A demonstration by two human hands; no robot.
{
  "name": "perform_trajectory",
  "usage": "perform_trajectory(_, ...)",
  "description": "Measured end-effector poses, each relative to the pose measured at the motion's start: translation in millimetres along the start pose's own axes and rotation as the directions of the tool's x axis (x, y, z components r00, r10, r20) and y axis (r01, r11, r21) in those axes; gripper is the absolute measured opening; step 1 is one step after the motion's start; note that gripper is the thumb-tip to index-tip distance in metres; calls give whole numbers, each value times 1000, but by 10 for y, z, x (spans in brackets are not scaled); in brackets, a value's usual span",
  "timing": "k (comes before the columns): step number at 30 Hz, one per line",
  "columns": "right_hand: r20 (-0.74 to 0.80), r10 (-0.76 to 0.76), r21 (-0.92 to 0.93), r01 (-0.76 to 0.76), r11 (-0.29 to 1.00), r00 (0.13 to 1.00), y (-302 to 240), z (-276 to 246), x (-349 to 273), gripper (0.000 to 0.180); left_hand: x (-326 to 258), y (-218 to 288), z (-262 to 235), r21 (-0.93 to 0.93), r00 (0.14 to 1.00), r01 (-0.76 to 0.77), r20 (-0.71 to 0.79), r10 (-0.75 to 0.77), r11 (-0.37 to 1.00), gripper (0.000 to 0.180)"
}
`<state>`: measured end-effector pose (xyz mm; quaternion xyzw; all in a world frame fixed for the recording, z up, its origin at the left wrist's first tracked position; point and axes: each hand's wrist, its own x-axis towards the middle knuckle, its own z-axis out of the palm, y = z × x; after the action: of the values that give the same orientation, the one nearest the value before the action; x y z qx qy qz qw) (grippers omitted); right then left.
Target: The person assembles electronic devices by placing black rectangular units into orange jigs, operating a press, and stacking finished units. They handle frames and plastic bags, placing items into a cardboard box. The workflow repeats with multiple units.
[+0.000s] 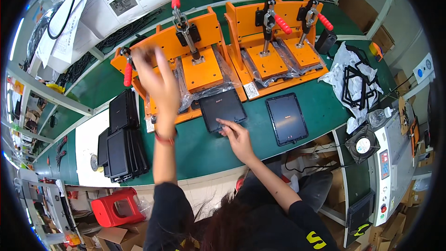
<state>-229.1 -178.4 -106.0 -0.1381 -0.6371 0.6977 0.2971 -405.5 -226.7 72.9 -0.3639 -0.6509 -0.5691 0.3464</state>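
My left hand [160, 81] is raised over the left orange clamping fixture [162, 42], close to a toggle clamp with a red handle [128, 74]. Motion smears its fingers, so their grip is unclear. My right hand [238, 139] has its fingertips at the near edge of a black rectangular cover [222, 108], forefinger on its face and thumb by the rim. That cover rests against the fixture's front. A second black rectangular cover [287, 120] lies flat on the green bench to the right. Clear plastic film [186, 97] lines the fixture beside its orange press block [202, 70].
Stacked black covers [125, 153] stand on the left of the bench. Another orange fixture [278, 51] with two red-handled clamps stands right of centre. Black frames [360, 86] lie on white wrapping at the far right. A small fan [362, 144] sits beside a white machine [388, 158].
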Motion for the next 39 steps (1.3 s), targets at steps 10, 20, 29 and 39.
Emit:
perform_trajectory(10, 199, -147, -182, 184, 966, 969, 313, 205, 981, 29, -2073, -131, -617, 372, 875, 29, 439, -204, 928, 28)
perform_trajectory(20, 250, -43, -225, 101, 969, 967, 194, 208, 995, 27, -1617, -407, -253, 693, 922, -36, 300, -243, 720, 46)
perform_trajectory(29, 146, -364, -776, 335, 535, 920, 326, 208, 1080, 19, -1432, -654, -295, 766, 979, -48, 164, -123, 641, 15)
perform_trajectory(39, 277, -549, -705, 555, 441, 788, 252, 2, 930, 23, -1678, -470, -203, 313, 873, -74, 479, -90, 947, 25)
